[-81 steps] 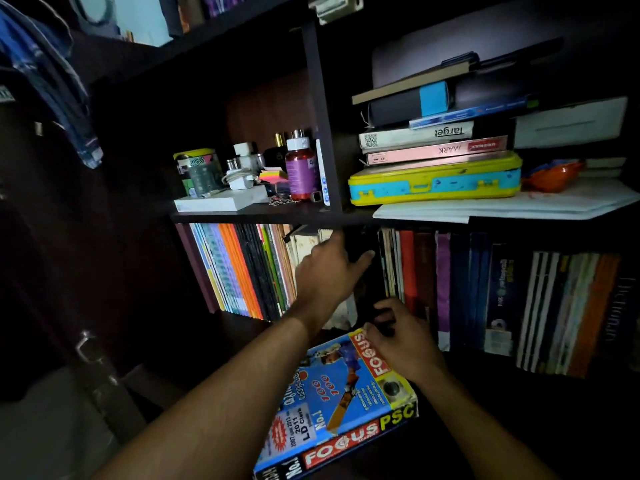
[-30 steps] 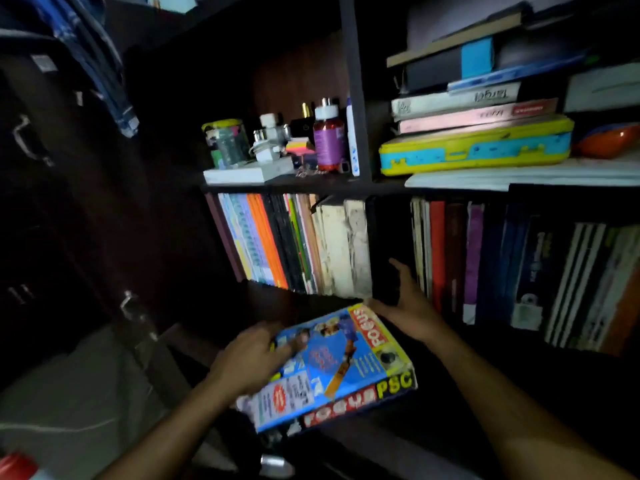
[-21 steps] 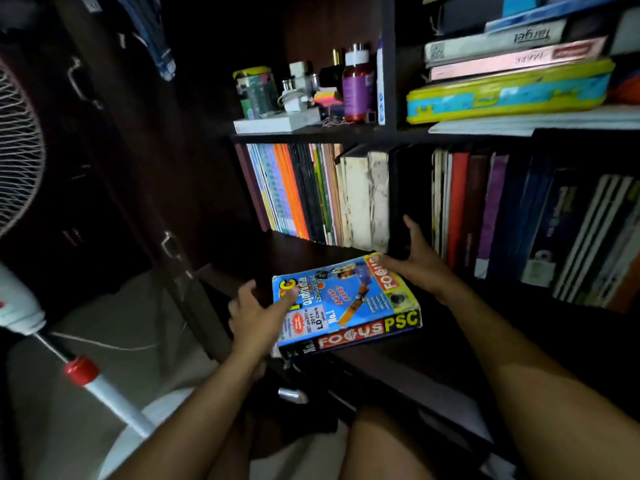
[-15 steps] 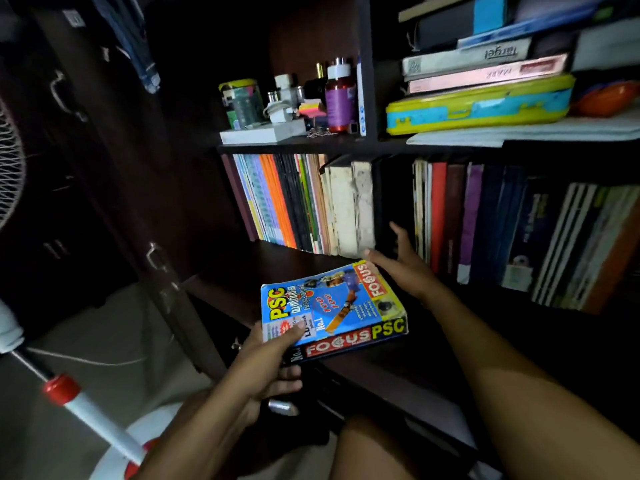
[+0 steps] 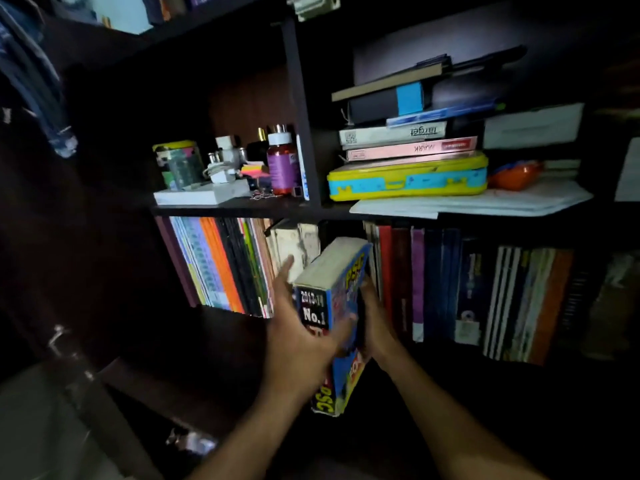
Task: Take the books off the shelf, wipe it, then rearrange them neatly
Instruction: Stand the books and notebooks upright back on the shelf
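A thick blue and yellow PSC book [image 5: 341, 306] stands on end, spine toward me, in front of the gap in the lower shelf's row. My left hand [image 5: 298, 336] grips it from the left, thumb curled over its cover. My right hand [image 5: 375, 327] holds its right side, mostly hidden behind it. To the left stand colourful thin books [image 5: 221, 265] and worn white books [image 5: 294, 244]. A row of darker books [image 5: 450, 285] fills the shelf to the right. The dark shelf board [image 5: 221, 327] runs under them.
The upper shelf [image 5: 242, 206] carries bottles, a jar and a white box on the left. A yellow and blue case [image 5: 408, 180] with stacked books and loose papers [image 5: 485, 202] lies on the right. A dark cupboard door [image 5: 69, 271] stands at the left.
The PSC book lay flat on the ledge; now both hands have turned it upright and lifted it toward the gap in the lower row. The view has swung back up to the shelves.
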